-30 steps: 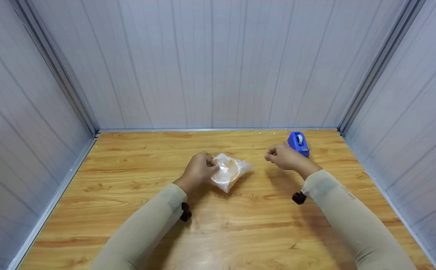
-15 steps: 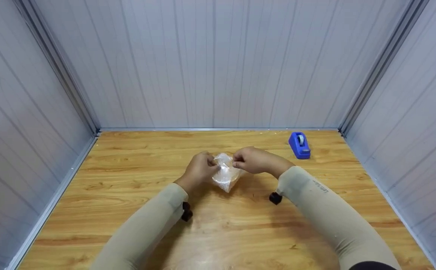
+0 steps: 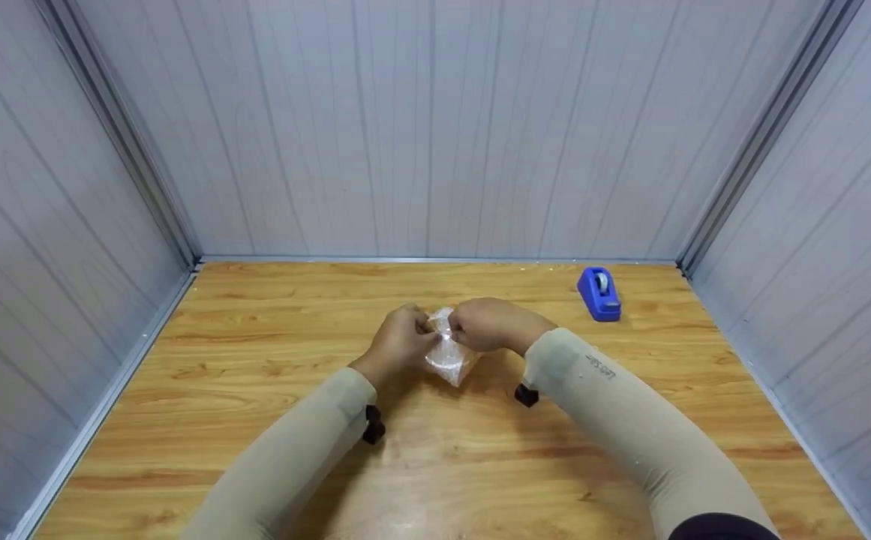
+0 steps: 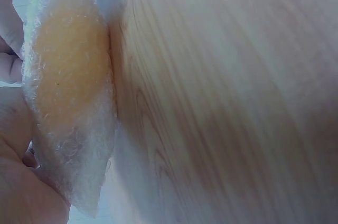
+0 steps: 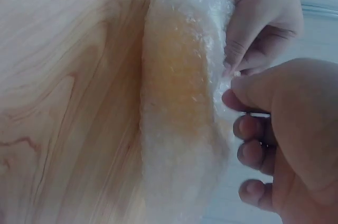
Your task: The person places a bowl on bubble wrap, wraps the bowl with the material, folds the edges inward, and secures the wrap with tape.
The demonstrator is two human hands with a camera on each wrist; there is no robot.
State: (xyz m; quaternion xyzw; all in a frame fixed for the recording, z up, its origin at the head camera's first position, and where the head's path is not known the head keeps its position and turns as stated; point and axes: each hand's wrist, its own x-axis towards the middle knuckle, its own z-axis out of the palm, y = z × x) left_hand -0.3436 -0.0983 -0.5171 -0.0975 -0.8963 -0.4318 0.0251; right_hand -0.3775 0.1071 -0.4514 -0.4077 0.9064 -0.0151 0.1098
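Observation:
A bundle of clear bubble wrap (image 3: 452, 363) stands on the wooden table, with something round and orange-yellow (image 4: 71, 60) showing blurred through it. My left hand (image 3: 396, 337) holds the wrap's left side, thumb toward me. From the other side my right hand (image 3: 499, 324) reaches over the bundle. In the right wrist view its thumb and forefinger (image 5: 248, 89) pinch at the wrap's upper fold, right beside the left fingers (image 5: 243, 49). The other right fingers curl below, off the wrap. Whether a strip of tape lies between the pinching fingertips is too small to see.
A blue tape dispenser (image 3: 599, 294) with a roll in it stands at the back right of the wooden table (image 3: 270, 420). Pale panel walls (image 3: 435, 127) enclose the table at the back and both sides.
My right hand has moved left from beside the tape dispenser to the top of the bubble-wrap bundle. The bundle's right corner is now behind it. My left hand has stayed in place.

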